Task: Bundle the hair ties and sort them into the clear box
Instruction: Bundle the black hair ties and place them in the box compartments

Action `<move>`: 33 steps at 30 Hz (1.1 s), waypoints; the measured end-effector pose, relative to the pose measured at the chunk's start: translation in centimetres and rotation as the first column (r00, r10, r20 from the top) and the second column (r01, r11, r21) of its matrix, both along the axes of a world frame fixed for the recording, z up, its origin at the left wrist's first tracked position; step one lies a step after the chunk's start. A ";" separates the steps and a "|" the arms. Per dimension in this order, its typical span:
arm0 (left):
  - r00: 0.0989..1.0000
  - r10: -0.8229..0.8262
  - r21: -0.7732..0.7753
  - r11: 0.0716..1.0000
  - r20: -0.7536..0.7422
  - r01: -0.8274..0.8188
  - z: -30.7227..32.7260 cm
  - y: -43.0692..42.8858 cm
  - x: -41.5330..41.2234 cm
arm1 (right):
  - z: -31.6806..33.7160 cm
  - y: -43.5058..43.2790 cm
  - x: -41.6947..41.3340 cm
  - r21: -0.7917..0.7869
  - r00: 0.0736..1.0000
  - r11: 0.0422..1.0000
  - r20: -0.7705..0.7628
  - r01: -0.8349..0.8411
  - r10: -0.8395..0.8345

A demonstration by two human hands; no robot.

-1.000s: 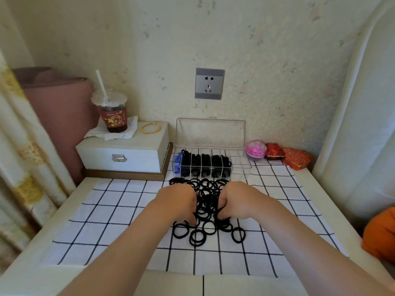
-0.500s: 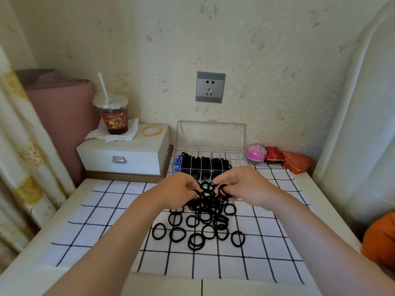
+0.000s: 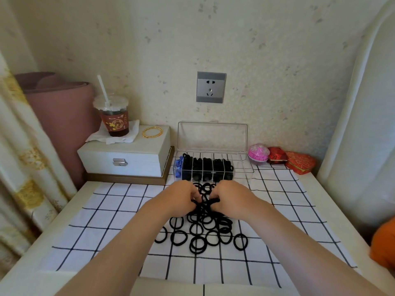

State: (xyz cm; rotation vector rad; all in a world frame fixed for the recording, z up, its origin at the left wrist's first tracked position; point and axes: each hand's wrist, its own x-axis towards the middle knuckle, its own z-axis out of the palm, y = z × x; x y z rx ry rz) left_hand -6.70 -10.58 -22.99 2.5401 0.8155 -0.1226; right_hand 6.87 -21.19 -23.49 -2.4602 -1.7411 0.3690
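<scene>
Black hair ties (image 3: 206, 228) in both grips
Our left hand (image 3: 180, 198) and right hand (image 3: 232, 197) pinch them, closer than before; clear box (image 3: 243, 167) lies lengthwise left-right.

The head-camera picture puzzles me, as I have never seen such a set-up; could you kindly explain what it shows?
There is no machine here: a person wears one wide-angle camera on the head, looking forward and down, so the two bare arms are their own. The left hand and right hand meet over a pile of black hair ties on a checked cloth, both with fingers curled round a bunch of them. Behind stands the clear box, lid up, several compartments holding black ties. To the left, a white case carries a drink and a gold bangle.
</scene>
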 end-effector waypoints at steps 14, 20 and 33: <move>0.943 0.225 -0.273 0.949 0.244 -0.156 0.7 1.1 -0.4 | 2.6 -1.4 2.4 0.223 0.766 0.936 -0.639 0.272 -0.071; 0.826 0.415 -0.563 0.813 0.380 -0.149 0.9 0.1 0.3 | 3.8 -2.0 1.5 0.130 0.342 0.947 -0.939 0.293 0.023; 0.837 0.484 -0.942 0.319 0.257 0.105 1.4 -0.9 1.2 | 2.4 -0.9 0.6 0.260 0.723 0.844 -0.662 0.470 -0.198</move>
